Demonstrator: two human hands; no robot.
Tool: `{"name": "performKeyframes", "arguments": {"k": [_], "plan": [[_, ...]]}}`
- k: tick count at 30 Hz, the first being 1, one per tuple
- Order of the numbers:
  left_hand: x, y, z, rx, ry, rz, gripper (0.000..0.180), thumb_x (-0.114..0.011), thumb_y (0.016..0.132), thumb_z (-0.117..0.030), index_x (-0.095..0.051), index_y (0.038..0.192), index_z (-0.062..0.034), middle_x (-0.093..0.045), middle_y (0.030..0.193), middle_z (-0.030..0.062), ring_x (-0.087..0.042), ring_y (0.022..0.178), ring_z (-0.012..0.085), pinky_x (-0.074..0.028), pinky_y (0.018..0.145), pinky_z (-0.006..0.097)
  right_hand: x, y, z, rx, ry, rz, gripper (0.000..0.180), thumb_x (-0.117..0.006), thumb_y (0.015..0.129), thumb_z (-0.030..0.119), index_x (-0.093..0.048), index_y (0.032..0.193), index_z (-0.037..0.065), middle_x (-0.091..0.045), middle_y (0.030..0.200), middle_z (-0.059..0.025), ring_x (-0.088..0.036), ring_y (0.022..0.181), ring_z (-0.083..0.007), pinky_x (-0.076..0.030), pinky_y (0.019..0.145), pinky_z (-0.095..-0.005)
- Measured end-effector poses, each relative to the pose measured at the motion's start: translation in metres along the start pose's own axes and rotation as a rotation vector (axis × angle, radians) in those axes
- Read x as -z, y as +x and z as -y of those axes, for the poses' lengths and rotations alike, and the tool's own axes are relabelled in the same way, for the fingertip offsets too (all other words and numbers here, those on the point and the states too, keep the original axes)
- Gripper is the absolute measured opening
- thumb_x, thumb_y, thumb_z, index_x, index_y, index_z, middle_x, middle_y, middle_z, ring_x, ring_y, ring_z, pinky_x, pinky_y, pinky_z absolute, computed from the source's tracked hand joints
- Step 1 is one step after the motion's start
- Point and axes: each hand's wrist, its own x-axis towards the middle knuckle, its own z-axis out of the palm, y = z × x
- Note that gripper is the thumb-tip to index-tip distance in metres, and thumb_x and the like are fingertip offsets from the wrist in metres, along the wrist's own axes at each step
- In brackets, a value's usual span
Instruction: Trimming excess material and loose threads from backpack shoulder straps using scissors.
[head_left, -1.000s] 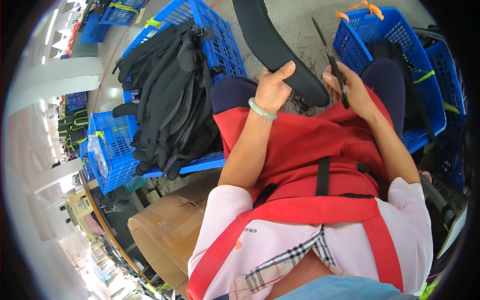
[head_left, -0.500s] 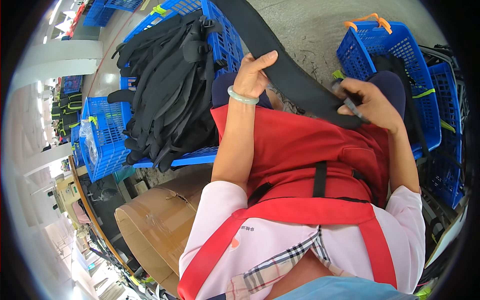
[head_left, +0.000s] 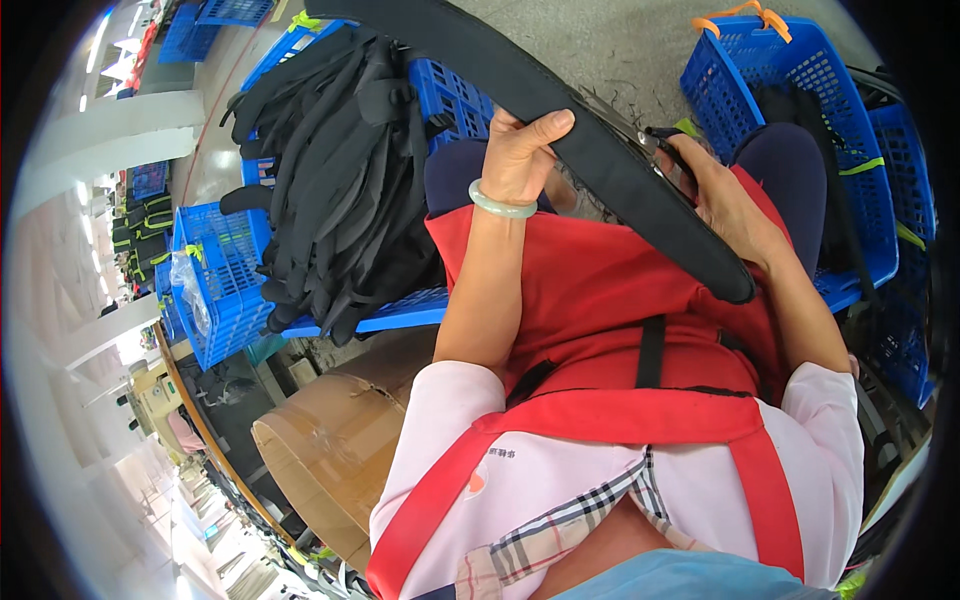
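A long black padded strap [head_left: 640, 200] slants across my lap from the upper left, its rounded end lying over the red apron [head_left: 580, 310]. My left hand [head_left: 518, 165], with a pale bangle at the wrist, pinches the strap near its middle, thumb on top. At the strap's far edge my right hand [head_left: 735, 205] is closed round a pair of scissors [head_left: 630, 128] with dark handles. The metal blades point up and left along that edge. Whether they are parted is hard to make out.
On the left, a heap of similar black straps [head_left: 335, 190] fills a blue plastic crate [head_left: 400, 318]. Another blue crate [head_left: 715, 95], with an orange tie, stands at the right beside my knee. Lower left is a brown cardboard box [head_left: 325, 440]. Dark scraps litter the floor [head_left: 600, 50].
The strap's rounded end has come nearer to me and to the right. My right hand has moved from that end to the far edge, and the scissor blades now show plainly.
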Motion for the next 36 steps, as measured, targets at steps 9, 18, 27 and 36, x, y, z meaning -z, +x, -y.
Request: {"name": "performKeyframes", "arguments": {"k": [9, 18, 27, 36], "plan": [[-0.013, -0.002, 0.006, 0.024, -0.042, -0.060, 0.022, -0.066, 0.078, 0.011, -0.066, 0.094, -0.0054, -0.069, 0.092, 0.0059, -0.066, 0.085, 0.0173, -0.054, 0.079, 0.032, -0.004, 0.014, -0.001, -0.112, -0.141, 0.096, 0.051, -0.069, 0.073, 0.012, -0.039, 0.113, 0.004, -0.052, 0.095, -0.0191, -0.053, 0.079, -0.0376, -0.043, 0.071, -0.0426], [-0.011, -0.002, 0.010, 0.104, -0.100, -0.064, 0.023, -0.066, 0.078, 0.010, -0.066, 0.094, -0.0062, -0.069, 0.093, 0.0057, -0.066, 0.085, 0.0175, -0.053, 0.080, 0.033, 0.004, 0.011, 0.001, -0.064, -0.202, 0.077, 0.054, -0.072, 0.075, 0.018, -0.039, 0.115, 0.003, -0.056, 0.086, -0.0207, -0.054, 0.078, -0.0402, -0.044, 0.071, -0.0421], [-0.023, -0.005, 0.023, 0.123, -0.076, 0.040, 0.020, -0.067, 0.080, 0.006, -0.066, 0.096, -0.0061, -0.068, 0.095, 0.0054, -0.065, 0.088, 0.0171, -0.052, 0.082, 0.033, -0.008, 0.013, -0.025, -0.059, -0.020, -0.035, 0.040, -0.066, 0.087, 0.029, -0.050, 0.109, -0.001, -0.058, 0.078, -0.0179, -0.052, 0.071, -0.0259, -0.045, 0.070, -0.0334], [-0.022, -0.003, 0.010, 0.126, -0.115, -0.237, 0.017, -0.067, 0.086, -0.009, -0.064, 0.102, -0.0042, -0.067, 0.098, 0.0045, -0.064, 0.088, 0.0171, -0.052, 0.082, 0.034, 0.002, 0.007, -0.017, -0.029, -0.036, -0.074, 0.051, -0.072, 0.082, 0.027, -0.047, 0.120, 0.004, -0.054, 0.090, -0.0063, -0.050, 0.083, -0.0142, -0.043, 0.074, -0.0276]]}}
